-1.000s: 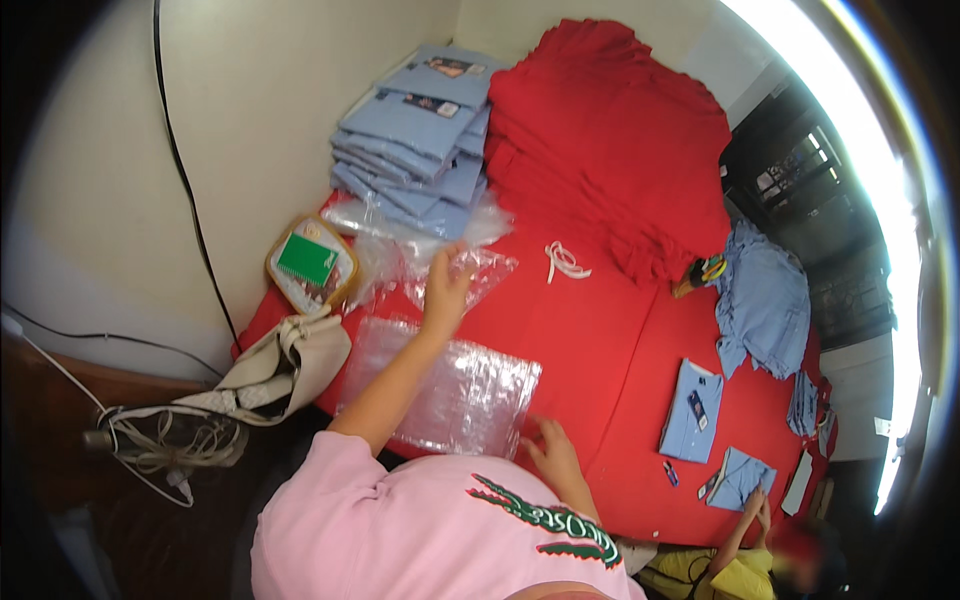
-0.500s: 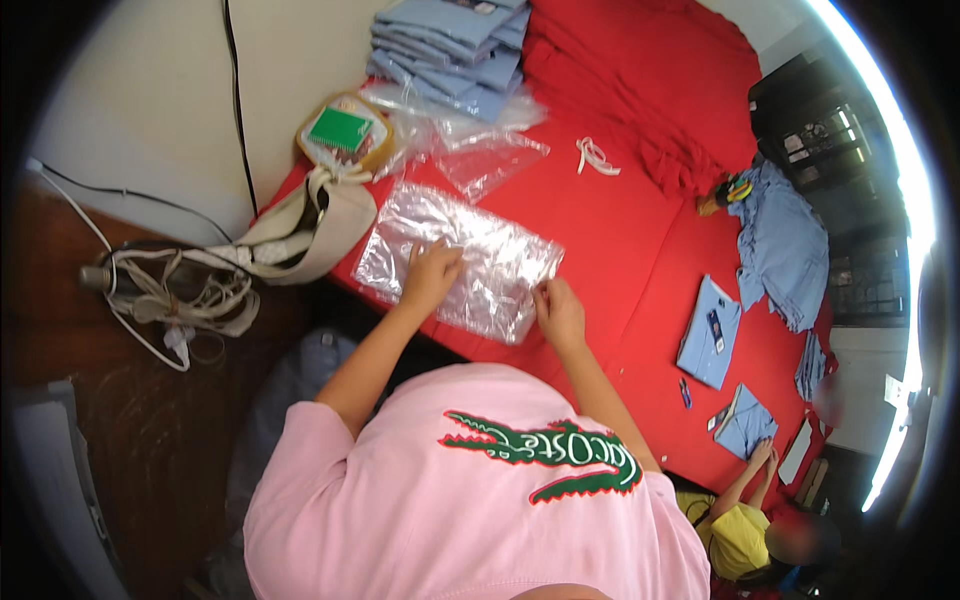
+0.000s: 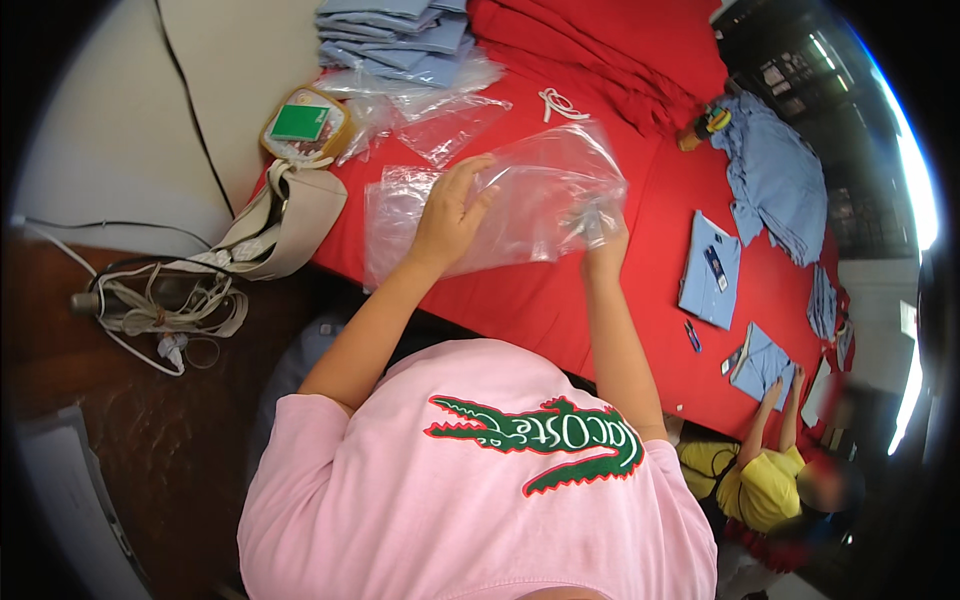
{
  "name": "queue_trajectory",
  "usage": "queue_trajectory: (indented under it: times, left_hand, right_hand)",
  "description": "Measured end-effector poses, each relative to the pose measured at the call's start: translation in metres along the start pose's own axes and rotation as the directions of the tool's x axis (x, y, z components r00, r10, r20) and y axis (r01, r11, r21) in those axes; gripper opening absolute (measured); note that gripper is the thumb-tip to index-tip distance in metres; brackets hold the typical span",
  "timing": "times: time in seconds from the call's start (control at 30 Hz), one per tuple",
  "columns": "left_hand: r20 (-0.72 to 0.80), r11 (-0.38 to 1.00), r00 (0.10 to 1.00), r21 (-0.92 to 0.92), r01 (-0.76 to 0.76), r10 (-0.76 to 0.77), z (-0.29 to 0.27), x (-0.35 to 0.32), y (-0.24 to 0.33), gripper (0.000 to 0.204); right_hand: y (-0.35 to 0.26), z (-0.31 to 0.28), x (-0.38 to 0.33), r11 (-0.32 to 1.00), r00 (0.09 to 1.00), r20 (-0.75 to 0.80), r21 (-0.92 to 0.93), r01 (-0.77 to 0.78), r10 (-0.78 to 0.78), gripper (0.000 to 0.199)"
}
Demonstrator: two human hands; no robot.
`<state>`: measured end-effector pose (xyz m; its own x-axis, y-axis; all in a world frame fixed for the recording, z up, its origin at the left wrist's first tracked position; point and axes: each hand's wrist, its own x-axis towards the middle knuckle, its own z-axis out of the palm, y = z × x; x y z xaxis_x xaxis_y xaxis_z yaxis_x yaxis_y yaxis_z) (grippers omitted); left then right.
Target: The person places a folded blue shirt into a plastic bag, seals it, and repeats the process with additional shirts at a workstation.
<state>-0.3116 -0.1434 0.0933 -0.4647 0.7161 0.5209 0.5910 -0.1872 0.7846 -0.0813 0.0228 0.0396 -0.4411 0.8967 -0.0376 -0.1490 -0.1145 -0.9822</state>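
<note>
A clear plastic bag [image 3: 535,190] is lifted and puffed up above the red cloth. At its right end is my right hand [image 3: 605,245], its fingers seen through the shiny plastic and appearing closed on the bag's edge; glare blurs them. My left hand [image 3: 450,215] rests against the bag's left part, fingers stretched out and thumb apart. Beneath, more flat clear plastic [image 3: 390,225] lies along the table's near edge. I cannot tell how many layers it has.
Folded blue garments [image 3: 395,40] are stacked at the back, with loose plastic bags [image 3: 450,130] before them. A tub [image 3: 335,140] with a green-covered notebook [image 3: 300,122] stands left, near a cream strap [image 3: 310,215]. At right, a co-worker in yellow [image 3: 765,490] handles a blue garment [image 3: 762,360].
The plastic bag has risen from lying flat and opened out. My right hand has moved up and right, its fingers now behind plastic. My left hand has shifted slightly up and right.
</note>
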Motion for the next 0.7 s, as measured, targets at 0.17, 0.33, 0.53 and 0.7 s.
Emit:
queue_trajectory:
  times: [0.17,0.33,0.53,0.7]
  left_hand:
    - [0.426,0.801,0.793,0.585,0.126,-0.436,0.037,-0.066,-0.108,0.083]
    - [0.576,0.759,0.722,0.642,-0.11,-0.383,0.033,-0.068,-0.116,0.086]
    - [0.497,0.685,0.622,0.724,0.088,-0.605,0.048,-0.012,-0.086,0.082]
    - [0.708,0.874,0.699,0.399,-0.277,-0.102,0.152,-0.013,-0.085,0.075]
  right_hand:
    - [0.025,-0.043,-0.047,0.818,0.788,-0.241,0.276,-0.504,0.567,0.07]
    - [0.072,-0.086,-0.141,0.675,0.617,-0.279,0.225,-0.703,0.736,0.061]
    - [0.039,-0.092,-0.154,0.449,0.759,-0.65,-0.665,-0.597,0.045,0.047]
    - [0.007,-0.087,-0.084,0.012,0.861,0.0,-1.0,0.007,-0.509,0.038]
